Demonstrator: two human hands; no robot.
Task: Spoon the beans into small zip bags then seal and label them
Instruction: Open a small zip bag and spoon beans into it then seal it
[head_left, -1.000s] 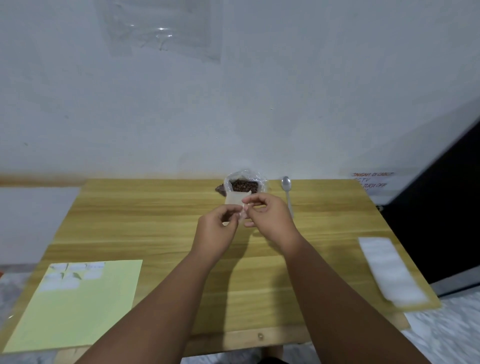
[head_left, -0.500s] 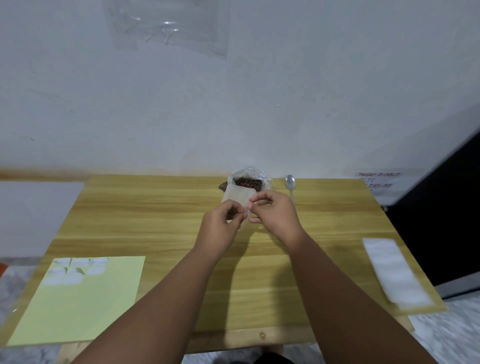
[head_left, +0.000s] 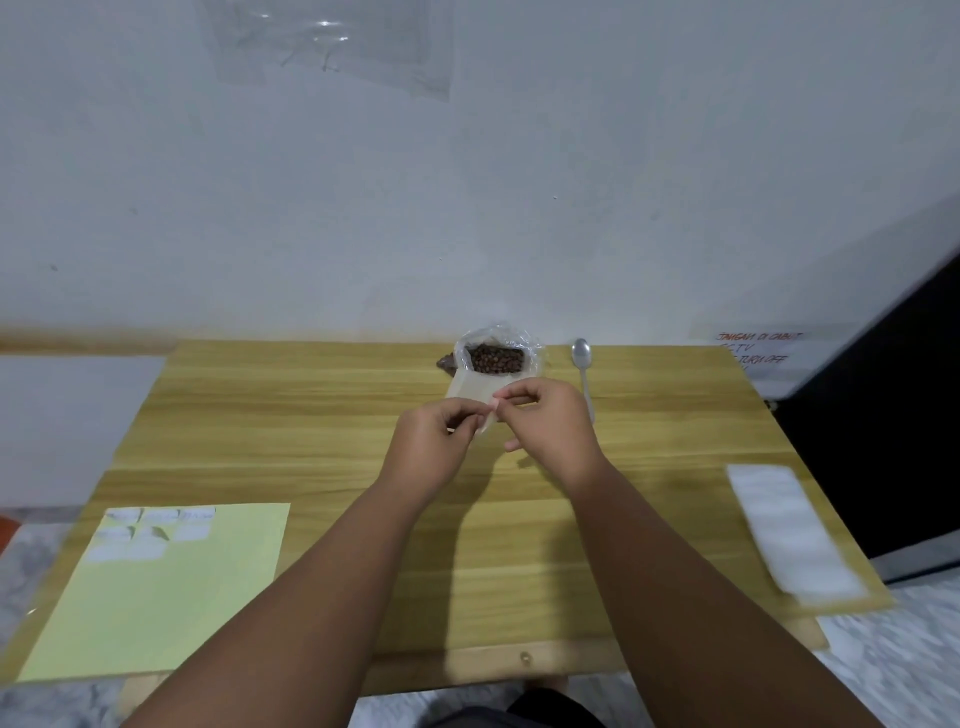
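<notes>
At the centre of the frame I see my left hand (head_left: 431, 447) and right hand (head_left: 550, 431) raised close together above the desk (head_left: 311, 415), fingers curled. Both pinch the near edge of a small clear zip bag (head_left: 470, 389), the left at its lower corner and the right with thumb and forefinger just beside it. The bag stands up from the fingers toward the top of the frame and looks flat; I cannot tell whether its mouth is parted.

Just above the hands, at the desk's far edge, sits an open plastic bag of beans (head_left: 496, 356), its top rolled wide with the dark brown beans showing. A metal spoon (head_left: 583, 364) lies just right of it, bowl toward the wall, handle running down behind my right hand.

In the lower left, a pale yellow sheet (head_left: 171, 597) lies on the desk with several white labels (head_left: 150, 535) stuck in its upper left corner. At the right edge of the desk rests a stack of empty zip bags (head_left: 784, 530), well apart from the hands.
</notes>
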